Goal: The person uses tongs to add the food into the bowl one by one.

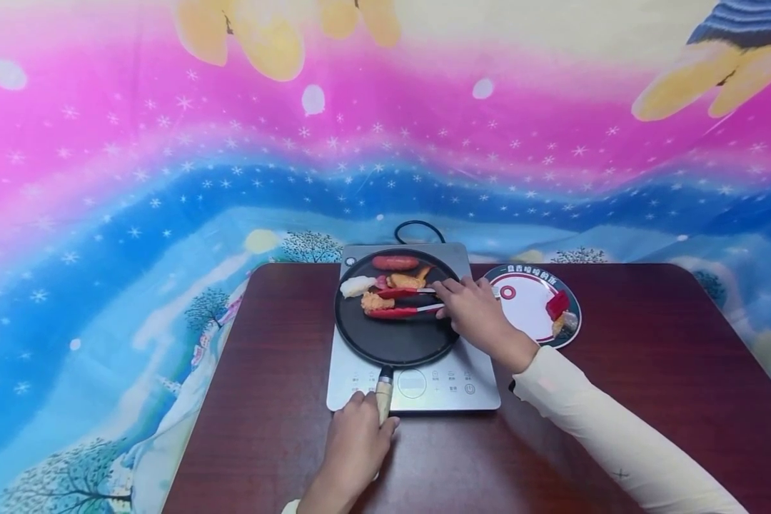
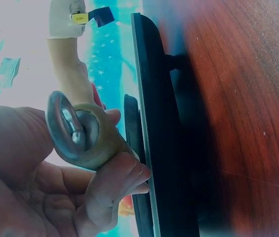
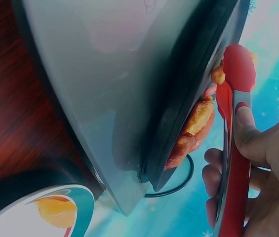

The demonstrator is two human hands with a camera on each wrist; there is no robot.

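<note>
My left hand (image 1: pixel 355 437) grips the pale handle (image 1: pixel 383 401) of a black flat frying pan (image 1: pixel 405 339); the left wrist view shows the handle's metal hanging ring (image 2: pixel 62 126). My right hand (image 1: pixel 475 314) holds red-and-silver tongs (image 3: pixel 239 71) over the pan, thumb on one arm and fingers on the other. Between the red tong tips in the head view is a breaded fried piece (image 1: pixel 374 300), like a chicken drumstick. Behind it in the pan lie a sausage (image 1: pixel 395 263), a browned chicken wing (image 1: pixel 405 280) and a white piece (image 1: pixel 357 287).
Under the pan stands a silver induction cooker (image 1: pixel 350 371), its black cord (image 1: pixel 419 223) looping behind. To its right, a dark-rimmed white plate (image 1: pixel 525 314) carries a red piece (image 1: pixel 557 305) and a brownish-grey piece (image 1: pixel 565 325). All stand on a dark red wooden table (image 1: pixel 270 371) before a printed cloth.
</note>
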